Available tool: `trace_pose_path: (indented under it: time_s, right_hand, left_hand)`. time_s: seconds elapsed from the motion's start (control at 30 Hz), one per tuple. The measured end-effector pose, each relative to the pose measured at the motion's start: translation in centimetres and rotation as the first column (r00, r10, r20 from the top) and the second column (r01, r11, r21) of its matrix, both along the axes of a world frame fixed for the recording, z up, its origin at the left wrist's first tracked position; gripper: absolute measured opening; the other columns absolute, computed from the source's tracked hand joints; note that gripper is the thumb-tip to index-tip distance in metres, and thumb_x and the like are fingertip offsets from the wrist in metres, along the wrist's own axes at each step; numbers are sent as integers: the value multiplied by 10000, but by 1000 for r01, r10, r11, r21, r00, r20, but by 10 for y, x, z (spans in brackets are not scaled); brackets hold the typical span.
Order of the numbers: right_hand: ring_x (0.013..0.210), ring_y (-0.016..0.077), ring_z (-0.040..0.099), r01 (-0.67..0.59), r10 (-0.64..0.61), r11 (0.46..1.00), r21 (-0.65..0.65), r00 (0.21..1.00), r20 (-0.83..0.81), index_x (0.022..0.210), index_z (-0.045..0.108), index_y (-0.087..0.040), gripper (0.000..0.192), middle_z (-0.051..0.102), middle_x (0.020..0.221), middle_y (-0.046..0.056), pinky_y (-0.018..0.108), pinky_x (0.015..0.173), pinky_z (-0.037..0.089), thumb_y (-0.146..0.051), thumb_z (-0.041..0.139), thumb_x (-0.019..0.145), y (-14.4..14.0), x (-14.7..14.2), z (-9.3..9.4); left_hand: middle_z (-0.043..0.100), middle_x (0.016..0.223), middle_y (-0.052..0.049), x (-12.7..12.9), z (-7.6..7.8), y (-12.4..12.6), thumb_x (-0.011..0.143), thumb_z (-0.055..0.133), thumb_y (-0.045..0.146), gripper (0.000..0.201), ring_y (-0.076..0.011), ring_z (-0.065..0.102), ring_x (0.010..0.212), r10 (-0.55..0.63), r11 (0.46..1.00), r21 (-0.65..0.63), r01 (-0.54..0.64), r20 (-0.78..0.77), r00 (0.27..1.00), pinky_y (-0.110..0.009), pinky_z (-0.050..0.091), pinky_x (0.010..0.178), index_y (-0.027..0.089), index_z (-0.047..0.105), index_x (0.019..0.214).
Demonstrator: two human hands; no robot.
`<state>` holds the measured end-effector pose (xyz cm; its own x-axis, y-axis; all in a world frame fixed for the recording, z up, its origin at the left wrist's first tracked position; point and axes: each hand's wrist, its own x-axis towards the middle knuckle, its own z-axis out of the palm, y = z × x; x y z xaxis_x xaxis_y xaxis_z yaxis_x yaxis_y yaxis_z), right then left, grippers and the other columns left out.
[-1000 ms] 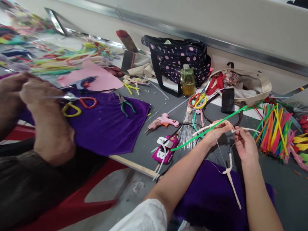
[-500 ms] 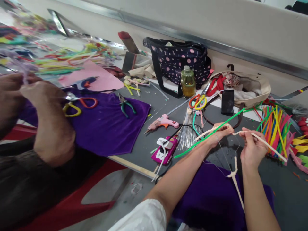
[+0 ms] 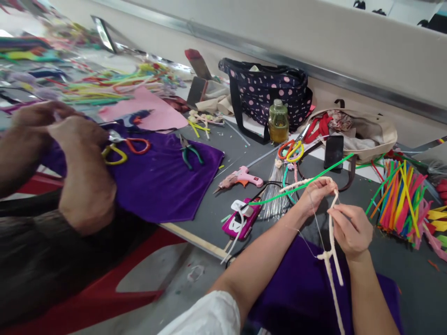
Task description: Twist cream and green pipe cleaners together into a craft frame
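Over a cluttered grey tabletop [image 3: 216,209], the left hand [image 3: 316,195] is pinching a white pipe cleaner [image 3: 331,260] and green pipe cleaner [image 3: 307,184] while the right hand [image 3: 351,230], closed on the white strand, seems to be twisting it, likely needing another tight wrap.

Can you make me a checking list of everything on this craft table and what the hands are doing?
Surface: grey table, partly under a purple cloth.
Job's things: white pipe cleaner and green pipe cleaner.
Clutter: glue gun, pliers, bottle, phone, pipe cleaner bundle, dotted bag.
Hands: left hand and right hand both pinch the white pipe cleaner.
Cables: black glue gun cord.
Surroundings: another person's hands at left; wall behind.
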<state>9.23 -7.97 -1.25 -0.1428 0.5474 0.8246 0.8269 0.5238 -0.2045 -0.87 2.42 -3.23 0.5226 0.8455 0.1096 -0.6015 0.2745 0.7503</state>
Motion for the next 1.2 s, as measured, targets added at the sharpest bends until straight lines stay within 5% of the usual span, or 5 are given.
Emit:
trace_pose_path:
  time_s: [0.2,0.5,1.07,1.2]
  right_hand:
    - [816,200,617,181,-258,956,-232,893,-368,915,660,-229,121,662,866,56,354,777,499,-304,649,820,12,-8,1]
    - [584,133,522,267,-448,877,-399,754,-480,735,639,-185,226,592,648,-4,251,581,410,-389,606,826,11,-9,-2]
    - [541,121,481,280,-467,873,-399,715,-521,686,621,-180,303,563,594,-16,236,546,389,-459,608,804,13,-13,-6]
    - [555,127,494,282,-473,872,-400,696,-540,702,630,-176,302,583,613,-5,241,555,396,-462,618,797,14,-13,-6]
  left_hand:
    - [580,683,-4,1,-4,-2,626,803,375,306,-92,509,635,14,998,-67,-13,6,1000,-247,393,692,129,623,658]
    - [651,788,-19,0,-5,2,554,840,227,350,-127,580,761,-11,1000,-22,10,-34,999,-274,414,791,152,709,869]
    - [655,776,-28,2,-2,-1,560,840,236,333,-121,598,727,52,999,-6,-53,-42,998,-270,441,746,145,662,826]
    - [653,792,-40,1,-1,-1,581,828,266,345,-133,598,759,-21,1000,15,22,-52,998,-278,437,771,150,690,875]
